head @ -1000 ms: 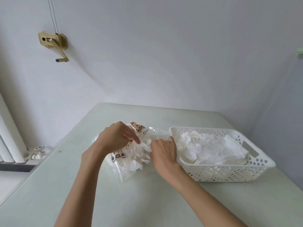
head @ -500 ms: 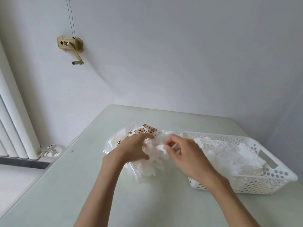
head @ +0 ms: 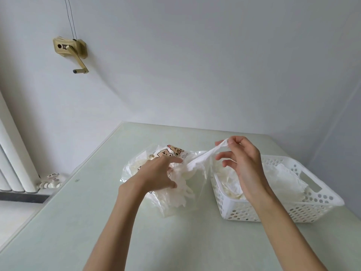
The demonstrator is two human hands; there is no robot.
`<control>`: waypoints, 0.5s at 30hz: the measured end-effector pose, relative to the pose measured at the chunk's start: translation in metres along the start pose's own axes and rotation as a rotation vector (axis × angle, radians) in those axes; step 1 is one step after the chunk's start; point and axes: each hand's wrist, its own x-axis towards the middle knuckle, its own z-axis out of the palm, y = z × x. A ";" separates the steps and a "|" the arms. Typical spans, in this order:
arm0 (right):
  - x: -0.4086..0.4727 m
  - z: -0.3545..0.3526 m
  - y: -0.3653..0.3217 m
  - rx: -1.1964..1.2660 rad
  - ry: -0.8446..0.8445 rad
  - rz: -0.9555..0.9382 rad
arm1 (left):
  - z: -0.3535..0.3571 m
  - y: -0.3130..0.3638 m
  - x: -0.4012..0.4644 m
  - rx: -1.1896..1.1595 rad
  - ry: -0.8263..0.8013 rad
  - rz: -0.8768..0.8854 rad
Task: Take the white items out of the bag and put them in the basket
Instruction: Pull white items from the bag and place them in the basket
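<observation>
A clear plastic bag [head: 175,153] printed with cartoon bears lies on the pale green table [head: 97,222], with several crumpled white items [head: 179,194] inside. My left hand [head: 156,177] rests on the bag with fingers spread, holding it down. My right hand [head: 242,161] is raised above the gap between bag and basket, and its thumb and fingertips pinch one white item [head: 203,157], which stretches from the bag's mouth up to the fingers. The white perforated basket [head: 316,204] stands to the right and holds several white items [head: 283,177].
A wall runs close behind the table and a second wall stands right of the basket. A brass crank handle [head: 74,53] is fixed to the wall at upper left. A white radiator [head: 13,163] with a valve [head: 51,179] stands left of the table edge.
My right hand has pinched a white item at the bag's mouth and lifted it up and to the right, drawing it out. My left hand has flattened onto the bag.
</observation>
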 end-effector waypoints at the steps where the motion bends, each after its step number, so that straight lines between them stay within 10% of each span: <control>1: 0.001 0.000 -0.001 0.049 0.020 0.048 | 0.000 0.000 0.000 -0.001 0.001 0.003; 11: -0.019 -0.006 0.011 -1.297 -0.292 -0.097 | 0.002 0.001 0.001 -0.040 0.003 0.006; 15: -0.014 -0.008 0.013 -1.301 -0.159 -0.136 | 0.002 0.002 -0.001 -0.037 -0.018 0.011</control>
